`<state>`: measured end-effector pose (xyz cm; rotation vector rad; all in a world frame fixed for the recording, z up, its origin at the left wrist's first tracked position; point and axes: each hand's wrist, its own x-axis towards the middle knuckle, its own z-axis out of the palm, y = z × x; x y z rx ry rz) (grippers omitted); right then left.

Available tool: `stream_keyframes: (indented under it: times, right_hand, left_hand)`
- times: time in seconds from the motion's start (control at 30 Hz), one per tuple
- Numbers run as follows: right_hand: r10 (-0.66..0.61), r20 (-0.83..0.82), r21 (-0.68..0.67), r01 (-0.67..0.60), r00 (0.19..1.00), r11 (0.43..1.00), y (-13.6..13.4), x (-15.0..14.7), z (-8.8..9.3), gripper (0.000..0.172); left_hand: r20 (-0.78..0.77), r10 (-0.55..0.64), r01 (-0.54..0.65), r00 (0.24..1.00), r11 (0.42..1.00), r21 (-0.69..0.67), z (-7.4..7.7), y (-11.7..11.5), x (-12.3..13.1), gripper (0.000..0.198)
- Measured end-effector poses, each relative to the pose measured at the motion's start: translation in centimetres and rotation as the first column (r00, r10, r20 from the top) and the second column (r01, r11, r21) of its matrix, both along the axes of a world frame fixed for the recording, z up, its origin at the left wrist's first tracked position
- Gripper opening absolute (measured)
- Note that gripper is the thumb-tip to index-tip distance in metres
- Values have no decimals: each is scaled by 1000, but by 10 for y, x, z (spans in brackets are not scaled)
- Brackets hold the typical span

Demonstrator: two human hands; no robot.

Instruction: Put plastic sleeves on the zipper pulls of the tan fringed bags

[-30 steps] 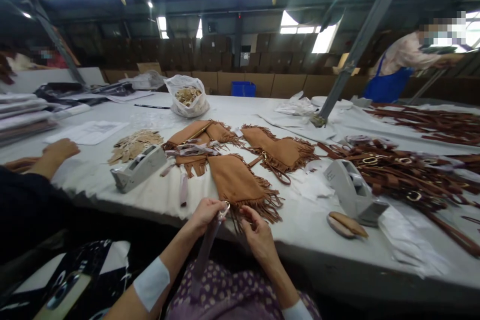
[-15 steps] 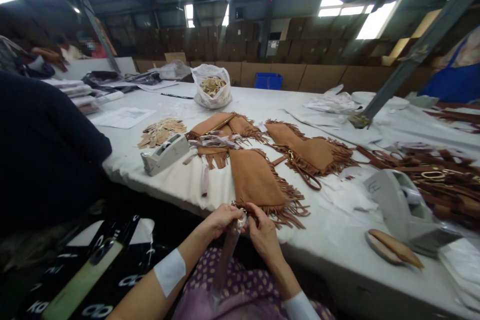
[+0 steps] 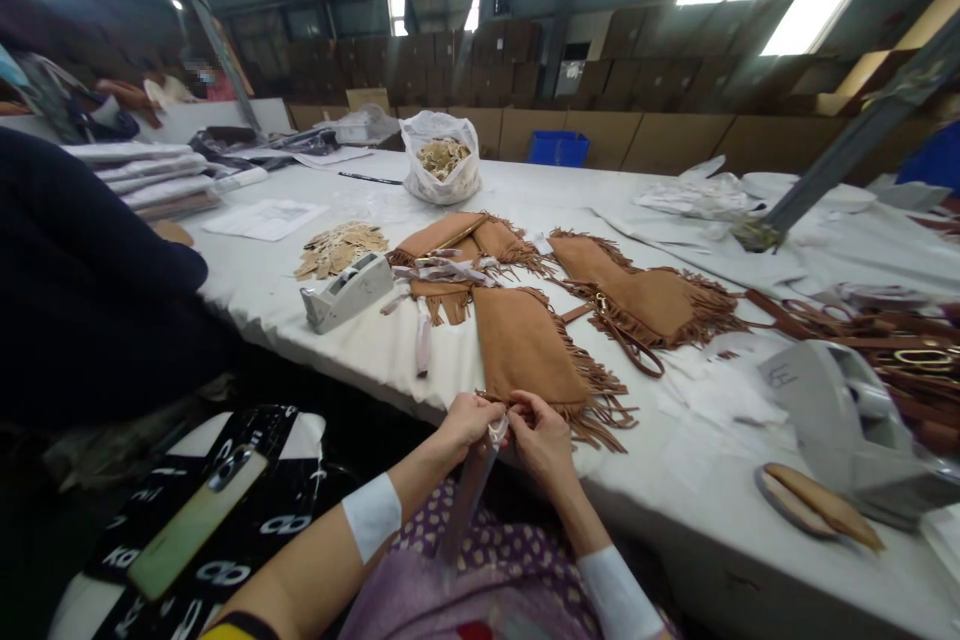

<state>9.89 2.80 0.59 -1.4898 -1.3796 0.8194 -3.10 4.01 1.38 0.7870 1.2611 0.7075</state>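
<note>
At the table's near edge, my left hand [image 3: 466, 422] is closed in a pinch on the top end of a plastic-wrapped strap [image 3: 471, 495], which hangs down over my lap. My right hand [image 3: 541, 438] pinches at the same end from the other side, its fingertips close to my left ones. A shiny piece, perhaps a metal clasp [image 3: 497, 430], shows between the hands; its details are too small to make out. Just beyond my fingers lies a brown fringed bag [image 3: 529, 348], flat, its near edge meeting the hands.
More fringed bags [image 3: 652, 305] lie farther back. Tape dispensers [image 3: 349, 292] stand left and right [image 3: 840, 410]. Behind are a heap of tan pieces [image 3: 341, 248] and a white plastic sack [image 3: 442, 165]. A phone [image 3: 199, 525] lies lower left; a dark-sleeved person [image 3: 82, 290] sits at left.
The view has shifted, so the table's things appear farther right and slightly higher. Both hands keep their pinch at the strap's end, with only slight finger movement.
</note>
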Motion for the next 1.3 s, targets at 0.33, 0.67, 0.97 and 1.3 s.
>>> stream_keyframes:
  times: [0.33,0.67,0.97,1.3]
  right_hand:
    - [-119,-156,-290,70,981,954,-27,21,11,52]
    - [-30,-562,-438,-267,826,858,-25,-26,7,35]
    - [-71,-591,-449,-255,803,857,-26,-34,3,32]
    - [-71,-559,-405,-197,826,893,-26,-33,5,44]
  left_hand:
    - [64,36,-25,997,986,-164,10,6,-3,24]
    - [107,41,-33,993,996,-79,8,0,-7,32]
    - [219,-52,58,974,998,-18,4,-38,-36,51]
    - [160,7,-9,987,1000,13,-11,-41,-29,43]
